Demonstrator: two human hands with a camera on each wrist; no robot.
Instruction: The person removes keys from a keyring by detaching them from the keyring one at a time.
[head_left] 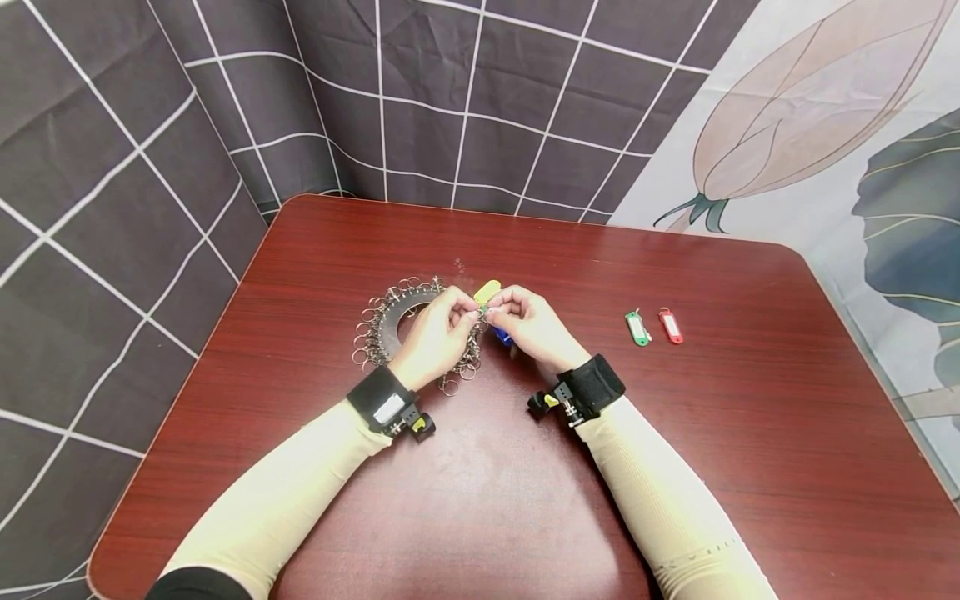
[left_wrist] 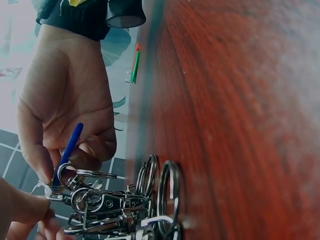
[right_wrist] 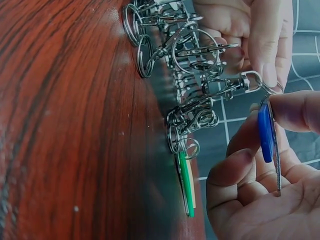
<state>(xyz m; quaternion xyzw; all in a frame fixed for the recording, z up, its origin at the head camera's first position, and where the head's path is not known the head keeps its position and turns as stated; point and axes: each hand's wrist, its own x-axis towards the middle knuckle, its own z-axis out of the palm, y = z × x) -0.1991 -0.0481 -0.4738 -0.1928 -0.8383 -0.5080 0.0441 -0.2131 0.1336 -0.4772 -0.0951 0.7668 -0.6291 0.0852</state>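
Head view: both hands meet just left of the frame's centre, above a dark red table point(head_left: 675, 467).
Blue tag: a small flat blue plastic key tag point(right_wrist: 265, 131), seen edge-on in the right wrist view, thin and oblong, with a steel ring at its upper end; in the left wrist view it shows as a slim blue bar point(left_wrist: 68, 150) in the lower left of the frame.
Right hand: the right hand point(head_left: 531, 327) pinches the blue tag between thumb and curled fingers point(right_wrist: 295, 111), the tag lying across the palm side, right of centre in the right wrist frame.
Left hand: the left hand point(head_left: 437, 336) pinches a silver clasp point(right_wrist: 239, 83) by its end, fingertips closed on it, in the upper right of the right wrist frame.
Tag to grip: the tag's ring touches the clasp held by the left hand, right at the point where both sets of fingertips come together.
Yellow tag: a yellow tag point(head_left: 487, 292) sticks up just above the fingertips in the head view; who holds it, I cannot tell.
Pile of rings: a heap of steel key rings and clasps point(head_left: 390, 321) lies on the table under and left of the left hand.
Right of frame: a green tag point(head_left: 637, 327) and a red tag point(head_left: 671, 325) lie side by side, well apart from the hands.
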